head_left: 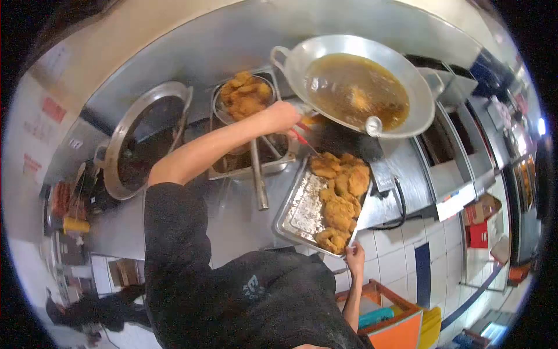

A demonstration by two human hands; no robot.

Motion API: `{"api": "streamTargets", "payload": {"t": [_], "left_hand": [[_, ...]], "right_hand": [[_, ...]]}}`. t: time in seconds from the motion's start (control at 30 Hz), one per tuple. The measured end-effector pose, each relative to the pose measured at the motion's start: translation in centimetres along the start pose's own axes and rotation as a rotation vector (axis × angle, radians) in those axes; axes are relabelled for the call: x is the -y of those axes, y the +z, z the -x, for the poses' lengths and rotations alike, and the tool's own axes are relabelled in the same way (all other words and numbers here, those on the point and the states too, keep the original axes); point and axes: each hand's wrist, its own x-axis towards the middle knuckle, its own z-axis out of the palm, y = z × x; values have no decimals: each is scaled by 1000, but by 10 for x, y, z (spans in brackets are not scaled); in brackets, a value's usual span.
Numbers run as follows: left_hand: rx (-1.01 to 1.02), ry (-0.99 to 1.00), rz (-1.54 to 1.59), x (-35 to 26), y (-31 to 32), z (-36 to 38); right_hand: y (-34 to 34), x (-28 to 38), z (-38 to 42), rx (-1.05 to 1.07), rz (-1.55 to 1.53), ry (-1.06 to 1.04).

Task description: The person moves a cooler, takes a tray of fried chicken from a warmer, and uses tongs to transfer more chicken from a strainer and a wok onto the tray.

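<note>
A metal tray (299,218) holds a line of golden-brown fried pieces (340,209) along its right side. Gripping its lower right corner is my right hand (354,257). My left hand (282,118) is closed around a red-handled tool (301,139), whose thin tip reaches the fried pieces at the tray's upper end; the tool's type is unclear. Behind that hand, a round strainer (269,107) full of fried pieces (244,96) rests over a rectangular metal pan (282,166). A large wok (296,72) to the right contains brown oil (331,84) with a pale piece in it.
A ladle (374,125) lies at the wok's near rim. Another wide pan (119,151) stands at left. A long metal handle (258,180) juts toward me. Sunken metal bins (459,157) line the right. Below are an orange container (395,331) and, lower left, a person in dark clothes (104,308).
</note>
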Motion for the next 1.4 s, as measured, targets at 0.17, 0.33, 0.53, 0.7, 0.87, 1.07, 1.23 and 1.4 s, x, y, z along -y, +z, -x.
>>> {"api": "streamTargets", "payload": {"t": [0.17, 0.33, 0.53, 0.7, 0.87, 1.07, 1.23, 1.4], "left_hand": [[-73, -276, 137, 13, -47, 97], [-52, -812, 178, 61, -50, 177], [82, -996, 269, 109, 26, 158], [16, -1086, 494, 108, 106, 141], [-176, -1260, 545, 78, 166, 189], [-124, -1240, 1407, 88, 173, 187], [-3, -1122, 1551, 98, 166, 180], [107, -1032, 1803, 112, 180, 192]], "right_hand": [[2, -22, -4, -3, -16, -34], [-2, -1, -6, 25, -53, 91], [-10, -7, -16, 131, -71, 117], [-10, 4, -8, 126, -141, 154], [-5, 7, -3, 75, -162, 133], [-9, -2, -10, 123, -142, 129], [-16, 24, 2, -3, 346, -140], [23, 178, 20, -270, 93, -245]]}}
